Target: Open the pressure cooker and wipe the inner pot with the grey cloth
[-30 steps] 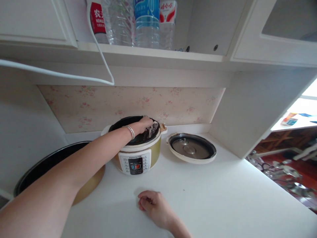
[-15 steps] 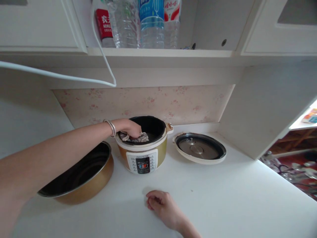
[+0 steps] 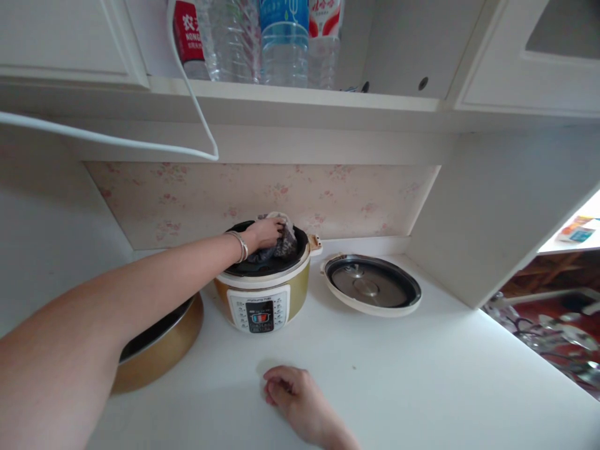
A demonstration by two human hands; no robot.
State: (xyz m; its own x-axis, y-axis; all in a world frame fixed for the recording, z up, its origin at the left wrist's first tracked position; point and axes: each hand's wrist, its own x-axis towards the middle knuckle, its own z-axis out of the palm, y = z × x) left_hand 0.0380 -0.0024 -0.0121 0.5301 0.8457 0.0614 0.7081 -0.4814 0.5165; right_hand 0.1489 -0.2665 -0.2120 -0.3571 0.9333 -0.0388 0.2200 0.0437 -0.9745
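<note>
My left hand (image 3: 268, 232), with bracelets on its wrist, is closed around a grey patterned cloth (image 3: 287, 242). The hand is at the far inner rim of an electric pressure cooker (image 3: 300, 287), and the cloth bunches up over that rim. The cooker has no lid on, and its black inside shows partly; my forearm and the cloth hide the rest. On the white counter in front of it rests my right hand (image 3: 295, 397), fingers curled in, with nothing visible in them.
The cooker's round lid (image 3: 372, 286) lies underside up to the right. At left, a gold pot (image 3: 162, 353) with a dark inside is partly behind my forearm. Plastic bottles (image 3: 284, 53) stand in the cabinet above, and a white cable (image 3: 117, 142) hangs across the upper left.
My left hand has moved with the cloth from the near inside of the cooker up to its far right rim. The right hand stays curled on the counter. The view has shifted slightly.
</note>
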